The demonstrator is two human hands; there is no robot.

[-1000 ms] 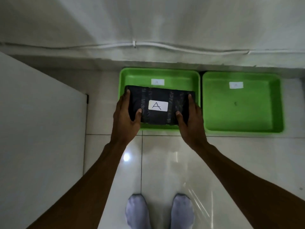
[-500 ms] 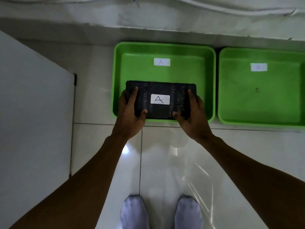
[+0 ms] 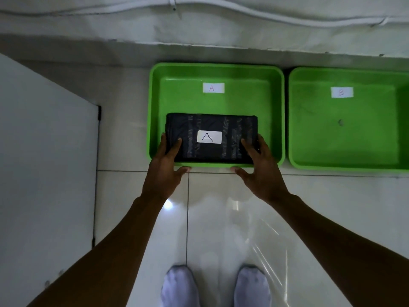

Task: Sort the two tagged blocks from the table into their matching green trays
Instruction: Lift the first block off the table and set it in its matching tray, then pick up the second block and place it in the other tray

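Both hands grip the black block tagged A at its short ends, left hand and right hand, low inside tray A; it looks rigid, weighty, tape-slick.

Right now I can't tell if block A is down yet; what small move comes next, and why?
Probably let go and draw both hands back. The black block tagged A lies inside the A tray, near its front wall, with the left hand and right hand at its ends, fingers on top. The B tray holds no block.
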